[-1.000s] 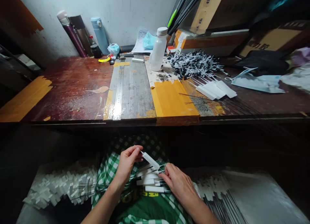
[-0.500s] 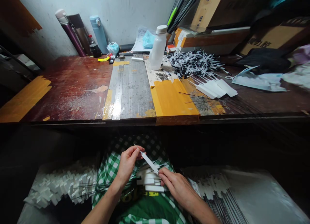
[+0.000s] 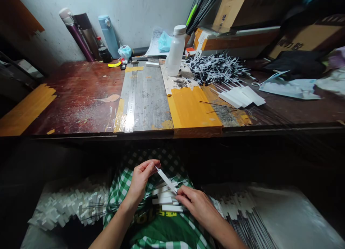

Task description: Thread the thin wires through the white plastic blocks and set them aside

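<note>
A slim white rectangular strip (image 3: 166, 179) with a thin pointed end slants above my lap. My left hand (image 3: 140, 178) pinches its thin upper end between thumb and fingers. At the lower end, the fingertips of my right hand (image 3: 196, 203) are closed on the strip; a small dark bit shows beside them. Under the strip, several similar white pieces (image 3: 163, 201) lie on a green-and-white checked apron (image 3: 126, 179), some partly hidden by my right hand.
White blocks (image 3: 67, 206) are heaped at left; white pieces with black rods (image 3: 246, 213) lie at right. The table's front edge (image 3: 145, 135) runs ahead. On it stand a white bottle (image 3: 175, 53), a ruler (image 3: 131, 101) and a pile of small black-and-white sticks (image 3: 219, 69).
My left fingers have straightened a little at the strip's thin end. The strip stays at nearly the same slant, and my right hand has hardly moved.
</note>
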{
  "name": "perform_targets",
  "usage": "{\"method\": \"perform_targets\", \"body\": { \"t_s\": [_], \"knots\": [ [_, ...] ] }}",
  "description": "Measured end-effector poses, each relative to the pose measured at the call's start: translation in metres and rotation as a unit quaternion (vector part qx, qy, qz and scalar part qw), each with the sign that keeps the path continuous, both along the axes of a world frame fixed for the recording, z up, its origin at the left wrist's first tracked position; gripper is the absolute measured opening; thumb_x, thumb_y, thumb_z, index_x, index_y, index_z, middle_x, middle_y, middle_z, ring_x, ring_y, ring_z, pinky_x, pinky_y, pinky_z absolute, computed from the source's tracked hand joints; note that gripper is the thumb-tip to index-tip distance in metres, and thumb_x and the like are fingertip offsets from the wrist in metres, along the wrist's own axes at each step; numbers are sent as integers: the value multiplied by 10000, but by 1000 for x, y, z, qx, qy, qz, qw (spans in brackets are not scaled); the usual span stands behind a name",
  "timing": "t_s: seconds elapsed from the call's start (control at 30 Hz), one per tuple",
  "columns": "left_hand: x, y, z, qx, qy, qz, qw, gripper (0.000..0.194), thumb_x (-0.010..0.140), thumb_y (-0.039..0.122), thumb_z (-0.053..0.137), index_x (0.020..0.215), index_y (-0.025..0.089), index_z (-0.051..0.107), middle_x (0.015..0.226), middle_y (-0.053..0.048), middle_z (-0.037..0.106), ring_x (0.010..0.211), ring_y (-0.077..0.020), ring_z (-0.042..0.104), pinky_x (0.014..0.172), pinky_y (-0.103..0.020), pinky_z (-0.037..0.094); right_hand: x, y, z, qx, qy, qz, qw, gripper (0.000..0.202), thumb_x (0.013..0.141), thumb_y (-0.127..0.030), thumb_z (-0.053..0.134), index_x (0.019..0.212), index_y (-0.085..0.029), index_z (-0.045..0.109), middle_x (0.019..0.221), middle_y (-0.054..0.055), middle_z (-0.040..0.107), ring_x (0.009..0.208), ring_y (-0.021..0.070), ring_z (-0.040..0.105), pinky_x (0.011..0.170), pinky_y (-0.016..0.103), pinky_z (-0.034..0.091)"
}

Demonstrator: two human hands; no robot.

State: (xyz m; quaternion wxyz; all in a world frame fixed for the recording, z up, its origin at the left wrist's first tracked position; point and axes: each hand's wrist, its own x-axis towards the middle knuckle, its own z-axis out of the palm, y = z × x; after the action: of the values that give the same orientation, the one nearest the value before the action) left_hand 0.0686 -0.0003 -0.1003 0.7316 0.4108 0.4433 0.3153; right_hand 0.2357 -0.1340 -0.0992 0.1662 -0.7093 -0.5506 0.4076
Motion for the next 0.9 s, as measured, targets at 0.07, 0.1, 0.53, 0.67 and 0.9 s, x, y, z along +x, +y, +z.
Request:
{"method": "perform_targets", "body": {
  "t_s": [0.07, 0.1, 0.53, 0.67, 0.9],
  "knots": [
    [0, 0, -1, 0, -1, -3, 1000, 395, 757, 476, 717, 951, 134, 750, 1030, -154, 728, 997, -295, 661, 893, -385, 495, 0, 1, 1, -6, -6, -3, 1000, 172, 897, -301, 504, 756, -222, 565, 795, 3, 666, 716, 167, 607, 618, 240, 377],
    [0, 0, 0, 0, -1, -5, 1000, 392, 758, 475, 716, 950, 134, 751, 1031, -153, 728, 997, -294, 661, 894, -383, 494, 0, 1, 2, -7, -9, -4, 1000, 173, 893, -301, 512, 746, -222, 556, 785, -1, 659, 706, 163, 599, 613, 237, 371],
    [2, 0, 2, -1, 7, -12, 1000, 388, 755, 481, 717, 937, 141, 756, 1020, -144, 732, 981, -276, 665, 893, -364, 495, 1, 2, 1, -7, -15, -13, 1000, 220, 860, -294, 585, 683, -216, 480, 696, -30, 575, 621, 138, 516, 561, 231, 323],
    [2, 0, 3, 0, 8, -14, 1000, 390, 760, 481, 711, 938, 137, 754, 1014, -141, 733, 977, -276, 663, 891, -370, 497, 2, 3, 0, -13, -12, -19, 1000, 243, 862, -302, 597, 678, -215, 464, 684, -37, 564, 614, 135, 509, 560, 234, 313],
    [2, -2, 2, -2, 0, -19, 1000, 372, 783, 457, 695, 953, 129, 735, 1013, -136, 728, 971, -263, 667, 866, -343, 502, 1, 4, 0, -21, -24, -15, 999, 225, 862, -291, 590, 684, -213, 477, 697, -27, 586, 624, 139, 526, 566, 237, 323]
  ]
}}
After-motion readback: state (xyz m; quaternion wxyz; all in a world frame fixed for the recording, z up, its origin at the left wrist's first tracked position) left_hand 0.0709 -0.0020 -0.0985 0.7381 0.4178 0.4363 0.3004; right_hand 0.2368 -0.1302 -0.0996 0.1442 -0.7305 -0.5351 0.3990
